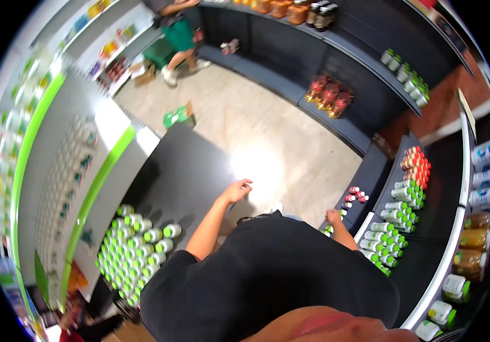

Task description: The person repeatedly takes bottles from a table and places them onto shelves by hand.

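My left hand (237, 191) hangs beside the edge of a dark grey table (191, 162), fingers apart and loosely bent, holding nothing. On that table stand many white bottles with green caps (136, 242), to the left of my forearm. My right hand (333, 216) is low beside the right-hand shelf; its fingers are too small and blurred to make out. Close to it are a few green-capped bottles (328, 230) and several small bottles with pink-red caps (354, 196). Whether the right hand touches any of them cannot be seen.
Shelves on the right carry green-capped bottles (382, 236) and red-capped bottles (416, 165). Large red jugs (329, 96) sit on the far shelf. A green carton (179, 115) lies on the floor (222, 97). Another person (176, 34) stands at the back left.
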Demonstrator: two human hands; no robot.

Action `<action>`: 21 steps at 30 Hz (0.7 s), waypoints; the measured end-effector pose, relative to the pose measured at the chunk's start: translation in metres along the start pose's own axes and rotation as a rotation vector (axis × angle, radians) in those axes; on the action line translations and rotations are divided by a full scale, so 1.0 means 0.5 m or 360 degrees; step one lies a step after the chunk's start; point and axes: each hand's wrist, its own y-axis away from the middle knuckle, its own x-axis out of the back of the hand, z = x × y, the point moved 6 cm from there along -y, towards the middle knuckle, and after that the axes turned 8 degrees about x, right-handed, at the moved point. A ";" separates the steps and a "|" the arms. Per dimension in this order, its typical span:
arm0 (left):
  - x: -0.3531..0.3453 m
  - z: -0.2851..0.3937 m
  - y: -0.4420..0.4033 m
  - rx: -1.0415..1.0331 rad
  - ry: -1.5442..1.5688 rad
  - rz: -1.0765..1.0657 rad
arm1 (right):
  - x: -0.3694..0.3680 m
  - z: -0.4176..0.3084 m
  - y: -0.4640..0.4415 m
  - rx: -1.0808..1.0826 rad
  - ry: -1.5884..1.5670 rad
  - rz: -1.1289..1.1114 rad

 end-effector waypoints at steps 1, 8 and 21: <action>-0.037 0.019 -0.051 -0.0132 0.0005 -0.0116 | -0.004 0.027 0.029 0.0109 0.0723 -0.0250; -0.207 -0.079 -0.341 0.0054 -0.0458 -0.0258 | -0.051 0.147 0.251 -0.1021 -0.0465 -0.0110; -0.278 -0.095 -0.505 0.0827 -0.1108 -0.1095 | -0.254 0.219 0.094 -0.0308 -0.2062 0.0238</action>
